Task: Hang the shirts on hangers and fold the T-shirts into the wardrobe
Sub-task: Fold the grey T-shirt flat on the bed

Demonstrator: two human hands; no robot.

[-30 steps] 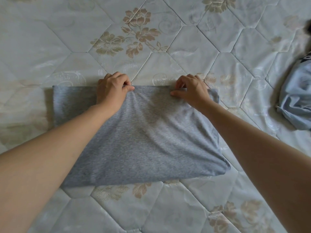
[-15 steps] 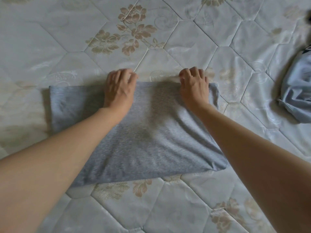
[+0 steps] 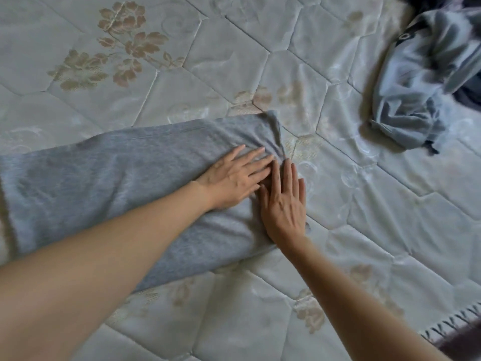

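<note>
Pressing flat on a grey T-shirt (image 3: 104,183), a person's two hands meet at its right end on a quilted mattress (image 3: 364,230). The left hand (image 3: 234,175) lies fingers straight on the cloth, pointing toward 2 o'clock; the right hand (image 3: 283,204) lies beside it, fingers straight toward 12 o'clock, part on the cloth's edge and part on the mattress. Neither hand grips anything; both rest open-palmed.

The T-shirt sits folded into a long band at the frame's centre-left, its long axis running from 9 o'clock toward 2 o'clock, with nearly all its length stretching away toward 9 o'clock from the hands. The right end is bunched in creases just beyond the fingertips. Any further fold would likely bring this end over toward 9 o'clock, and both hands are equally placed to lift it.

A crumpled blue garment (image 3: 416,87) lies well apart at 2 o'clock, not yet handled.
</note>
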